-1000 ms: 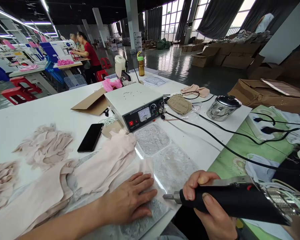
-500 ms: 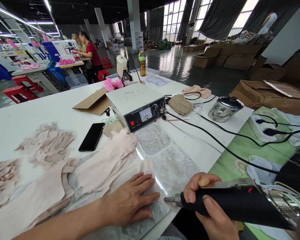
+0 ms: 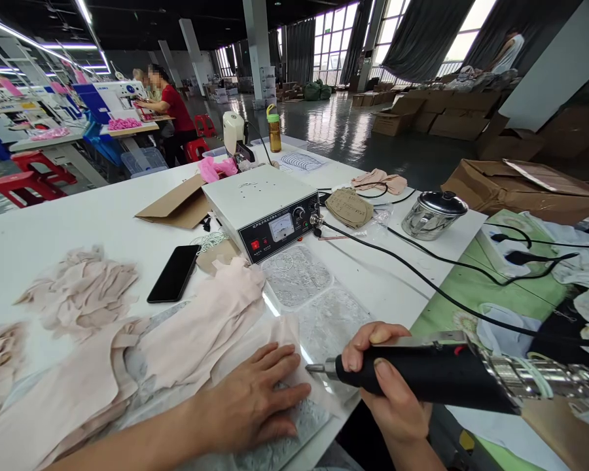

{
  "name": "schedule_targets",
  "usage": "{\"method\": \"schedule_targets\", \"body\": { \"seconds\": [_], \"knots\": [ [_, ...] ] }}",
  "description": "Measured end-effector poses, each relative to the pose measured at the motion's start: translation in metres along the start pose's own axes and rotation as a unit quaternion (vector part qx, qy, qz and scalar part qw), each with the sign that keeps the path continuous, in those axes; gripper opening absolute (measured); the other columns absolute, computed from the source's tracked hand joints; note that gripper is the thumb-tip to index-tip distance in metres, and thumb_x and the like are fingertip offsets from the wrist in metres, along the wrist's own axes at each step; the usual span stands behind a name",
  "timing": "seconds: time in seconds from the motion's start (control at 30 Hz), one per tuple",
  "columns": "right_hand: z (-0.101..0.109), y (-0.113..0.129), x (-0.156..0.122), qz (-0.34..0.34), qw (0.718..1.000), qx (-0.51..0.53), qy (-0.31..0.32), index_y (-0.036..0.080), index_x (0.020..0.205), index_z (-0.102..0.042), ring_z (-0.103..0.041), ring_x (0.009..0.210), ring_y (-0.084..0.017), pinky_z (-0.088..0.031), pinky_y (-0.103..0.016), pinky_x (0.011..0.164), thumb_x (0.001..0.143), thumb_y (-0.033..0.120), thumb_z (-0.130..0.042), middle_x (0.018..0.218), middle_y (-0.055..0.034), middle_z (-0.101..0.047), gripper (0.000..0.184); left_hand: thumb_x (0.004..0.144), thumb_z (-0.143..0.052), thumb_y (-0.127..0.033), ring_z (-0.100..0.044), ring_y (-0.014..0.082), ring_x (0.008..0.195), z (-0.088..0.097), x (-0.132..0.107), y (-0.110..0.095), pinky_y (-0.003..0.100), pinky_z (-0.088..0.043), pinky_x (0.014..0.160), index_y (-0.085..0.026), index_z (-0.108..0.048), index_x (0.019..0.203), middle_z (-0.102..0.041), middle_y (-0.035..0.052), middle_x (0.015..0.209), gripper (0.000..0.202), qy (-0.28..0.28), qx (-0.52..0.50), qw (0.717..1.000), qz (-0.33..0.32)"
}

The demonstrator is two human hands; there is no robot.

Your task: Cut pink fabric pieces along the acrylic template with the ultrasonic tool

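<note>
At six o'clock, sheer fabric (image 3: 285,332) is pinned by the spread left grip (image 3: 255,400), apparently for steadiness, while a metal-tipped handpiece (image 3: 439,381) is clasped at four o'clock by the right grip (image 3: 401,409).

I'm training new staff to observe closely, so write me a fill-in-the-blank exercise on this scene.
1. The right hand holds a tool whose main grip is coloured ____.
2. The hand lying on pale fabric is the person's ____ one.
3. The stools at the picture's left are coloured ____.

Missing words: black; left; red.
</note>
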State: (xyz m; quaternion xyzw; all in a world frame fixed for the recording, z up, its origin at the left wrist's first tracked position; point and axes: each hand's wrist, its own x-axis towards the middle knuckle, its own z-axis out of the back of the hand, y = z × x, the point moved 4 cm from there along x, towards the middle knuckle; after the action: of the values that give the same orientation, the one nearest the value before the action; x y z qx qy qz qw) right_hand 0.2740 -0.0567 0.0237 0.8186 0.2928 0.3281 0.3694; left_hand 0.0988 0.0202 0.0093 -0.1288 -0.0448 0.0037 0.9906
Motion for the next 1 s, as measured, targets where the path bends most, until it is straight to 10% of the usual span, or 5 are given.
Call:
{"method": "schedule_targets", "body": {
  "seconds": [1.0],
  "knots": [
    [0.003,-0.004,0.002,0.007,1.0,-0.001,0.012,0.023,0.091,-0.052,-0.055,0.057,-0.01,-0.049,-0.028,0.054,0.086,0.03,-0.057,0.081,0.0014,-0.051,0.01,0.095,-0.049,-0.053,-0.047,0.0389,0.129,-0.001,0.0,0.0,0.056,-0.043,0.103,-0.02,-0.053,0.134,-0.053,0.0207,0.134,0.051,0.047,0.007,0.999,-0.004]
  ]
}}
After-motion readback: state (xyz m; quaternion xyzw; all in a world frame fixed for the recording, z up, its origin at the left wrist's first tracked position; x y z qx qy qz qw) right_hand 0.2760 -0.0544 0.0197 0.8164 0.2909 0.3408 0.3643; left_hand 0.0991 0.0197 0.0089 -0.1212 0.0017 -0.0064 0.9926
